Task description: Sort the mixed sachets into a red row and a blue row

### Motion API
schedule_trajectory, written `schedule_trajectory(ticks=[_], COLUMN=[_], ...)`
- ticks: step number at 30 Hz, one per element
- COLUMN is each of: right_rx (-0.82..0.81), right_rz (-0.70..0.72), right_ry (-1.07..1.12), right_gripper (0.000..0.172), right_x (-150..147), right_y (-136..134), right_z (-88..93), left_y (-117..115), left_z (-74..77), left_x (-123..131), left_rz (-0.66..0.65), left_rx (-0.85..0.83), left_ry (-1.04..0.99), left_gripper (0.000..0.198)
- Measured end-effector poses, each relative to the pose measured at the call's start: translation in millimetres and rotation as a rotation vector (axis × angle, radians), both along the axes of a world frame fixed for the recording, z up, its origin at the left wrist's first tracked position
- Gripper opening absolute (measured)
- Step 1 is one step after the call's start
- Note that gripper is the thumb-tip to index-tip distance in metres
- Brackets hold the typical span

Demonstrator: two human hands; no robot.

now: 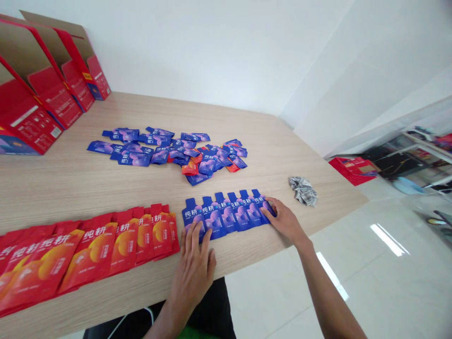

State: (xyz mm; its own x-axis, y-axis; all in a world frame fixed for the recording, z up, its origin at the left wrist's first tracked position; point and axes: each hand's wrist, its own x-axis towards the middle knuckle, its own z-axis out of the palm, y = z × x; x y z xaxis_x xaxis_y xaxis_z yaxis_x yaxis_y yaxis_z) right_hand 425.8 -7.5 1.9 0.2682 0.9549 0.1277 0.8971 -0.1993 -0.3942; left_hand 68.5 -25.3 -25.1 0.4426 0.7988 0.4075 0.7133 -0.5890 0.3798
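Note:
A row of several overlapping blue pouches lies near the front edge of the wooden table. My left hand rests flat with fingers spread on the leftmost blue pouch. At the row's right end, the fingers of my right hand lie stretched against the last pouch. To the left runs a long row of overlapping red and orange pouches.
A loose heap of blue pouches with a few red ones lies mid-table. Open red cartons stand at the back left. A crumpled checked cloth sits near the right edge. Red boxes lie on the tiled floor beyond.

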Motion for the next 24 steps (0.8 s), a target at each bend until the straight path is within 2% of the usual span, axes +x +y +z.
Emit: schedule_trajectory(ticks=[6, 9, 12, 15, 18, 21, 24], right_rx=[0.019, -0.022, -0.010, 0.091, 0.189, 0.215, 0.188], right_rz=[-0.049, -0.054, -0.083, -0.018, 0.110, 0.144, 0.148], right_ry=[-0.085, -0.122, -0.211, -0.246, -0.161, -0.045, 0.003], right_gripper=[0.044, 0.045, 0.044, 0.039, 0.033, 0.028, 0.031], right_x=[-19.7, -16.6, -9.1, -10.0, -26.6, -54.4, -85.8], right_y=[-6.9, -4.1, 9.4, 43.1, 97.0, 156.2, 204.6], right_z=[-0.2, 2.8, 13.9, 29.2, 38.9, 39.2, 36.2], left_y=[-0.3, -0.3, 0.1, 0.3, 0.2, -0.2, -0.7], left_z=[-0.9, -0.9, -1.0, -1.2, -1.4, -1.5, -1.7], left_x=[0.4, 0.4, 0.2, 0.3, 0.4, 0.5, 0.6], left_rz=[0.009, 0.007, 0.010, 0.009, 0.011, 0.016, 0.022], left_rx=[-0.005, 0.006, 0.005, 0.007, 0.015, 0.016, 0.022], left_ry=[-0.021, -0.020, -0.016, -0.012, -0.012, -0.009, -0.010], left_gripper=[0.047, 0.047, 0.047, 0.047, 0.048, 0.048, 0.048])
